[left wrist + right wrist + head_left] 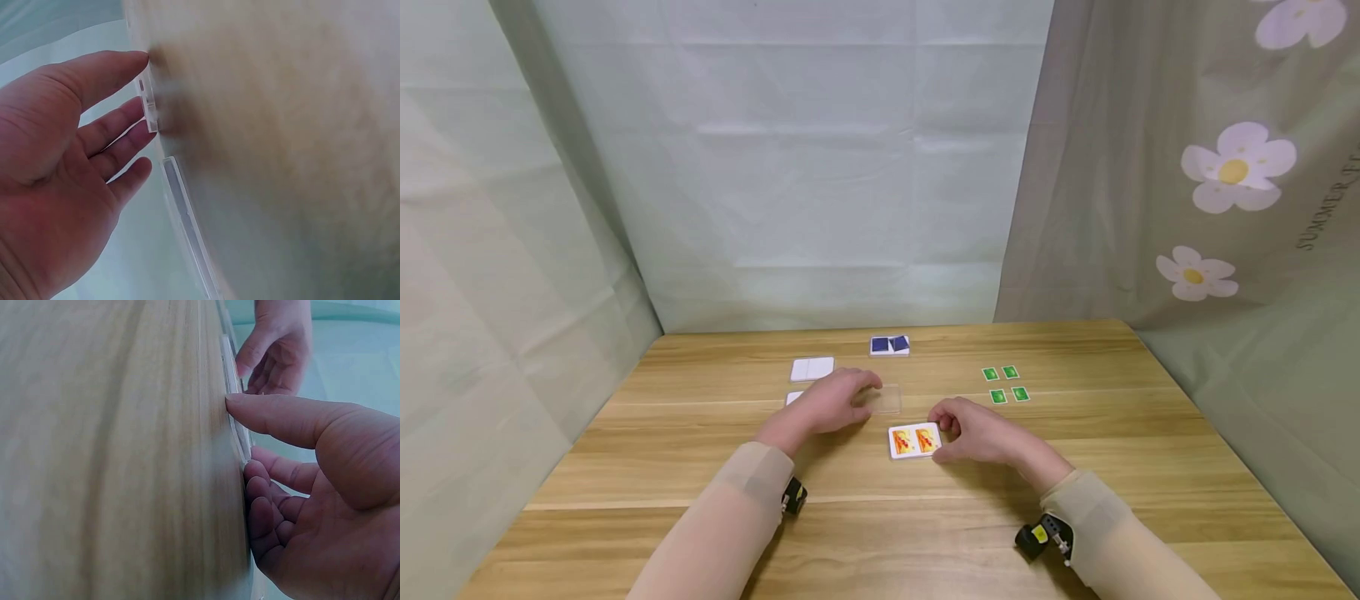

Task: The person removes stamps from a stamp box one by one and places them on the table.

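My left hand (831, 402) pinches the left end of a clear, flat plastic piece (887, 398), thumb on its near edge and fingers on its far edge. In the left wrist view, the clear piece (149, 106) lies close on the table between thumb and fingers. Nearer to me, my right hand (977, 433) grips the right end of a white card (914, 440) bearing two orange-and-yellow pictures, thumb at its near corner. The right wrist view has the card edge-on, flat at the table. Part of a white card (793, 397) shows behind my left hand.
A blank two-panel white card (812, 369) lies back left. At the back middle, a white card (880, 351) carries dark blue pieces. Several small green picture squares (997, 397) lie to the right on the wooden table (925, 533). Curtains hang behind it.
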